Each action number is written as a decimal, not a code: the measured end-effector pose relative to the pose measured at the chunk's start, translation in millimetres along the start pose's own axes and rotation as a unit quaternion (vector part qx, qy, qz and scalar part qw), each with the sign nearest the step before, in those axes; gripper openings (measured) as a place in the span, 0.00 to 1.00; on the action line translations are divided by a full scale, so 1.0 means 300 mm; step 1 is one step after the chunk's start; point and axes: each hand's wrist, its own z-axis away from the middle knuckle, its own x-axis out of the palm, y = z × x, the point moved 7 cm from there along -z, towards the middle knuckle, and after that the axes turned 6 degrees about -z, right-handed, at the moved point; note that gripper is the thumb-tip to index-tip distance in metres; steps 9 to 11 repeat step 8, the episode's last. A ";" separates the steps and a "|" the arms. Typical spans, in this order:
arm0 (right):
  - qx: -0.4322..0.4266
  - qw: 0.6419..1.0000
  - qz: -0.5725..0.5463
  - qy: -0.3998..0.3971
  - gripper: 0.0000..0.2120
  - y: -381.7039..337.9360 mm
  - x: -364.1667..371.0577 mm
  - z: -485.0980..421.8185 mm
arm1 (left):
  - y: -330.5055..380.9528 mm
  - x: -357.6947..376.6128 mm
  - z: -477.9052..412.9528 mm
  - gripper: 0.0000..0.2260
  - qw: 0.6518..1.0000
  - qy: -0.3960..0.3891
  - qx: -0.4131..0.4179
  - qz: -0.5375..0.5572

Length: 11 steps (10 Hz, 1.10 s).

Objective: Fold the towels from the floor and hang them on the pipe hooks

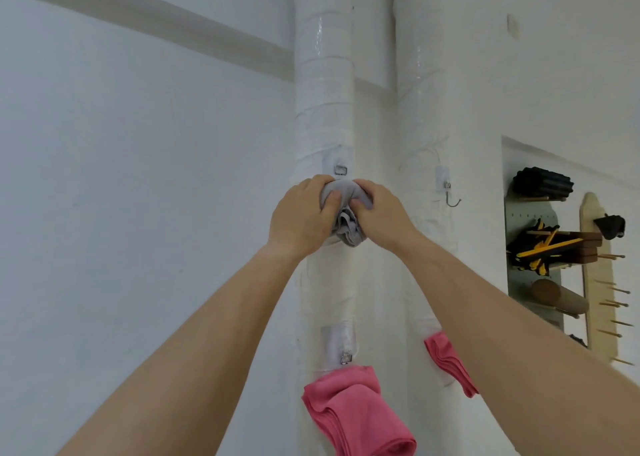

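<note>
Both hands grip one bunched grey towel [346, 209], the left hand [303, 214] and right hand [382, 216] pinching it against the left pipe [323, 109] just under its upper hook [340, 170]. Below, a folded pink towel [356, 412] hangs on that pipe. Another pink towel [448, 362] hangs on the right pipe [420, 109], beneath a bare hook [450, 195].

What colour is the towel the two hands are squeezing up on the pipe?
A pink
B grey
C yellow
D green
B: the left hand and right hand grip a bunched grey towel against the pipe; the pink towel hangs lower down.
</note>
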 end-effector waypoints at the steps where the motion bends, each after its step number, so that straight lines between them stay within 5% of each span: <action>1: 0.051 0.997 0.033 -0.046 0.17 -0.005 -0.021 -0.020 | 0.010 -0.015 -0.019 0.16 0.998 -0.054 0.003 -0.033; 3: 0.117 0.988 0.052 -0.082 0.31 -0.029 -0.036 -0.022 | 0.058 -0.072 -0.043 0.20 0.990 -0.104 -0.005 -0.092; 8: 0.113 0.968 0.215 -0.060 0.32 -0.090 -0.146 0.115 | 0.098 -0.170 0.055 0.25 0.986 -0.102 -0.043 -0.124; 11: 0.113 0.968 0.215 -0.060 0.32 -0.090 -0.146 0.115 | 0.098 -0.170 0.055 0.25 0.986 -0.102 -0.043 -0.124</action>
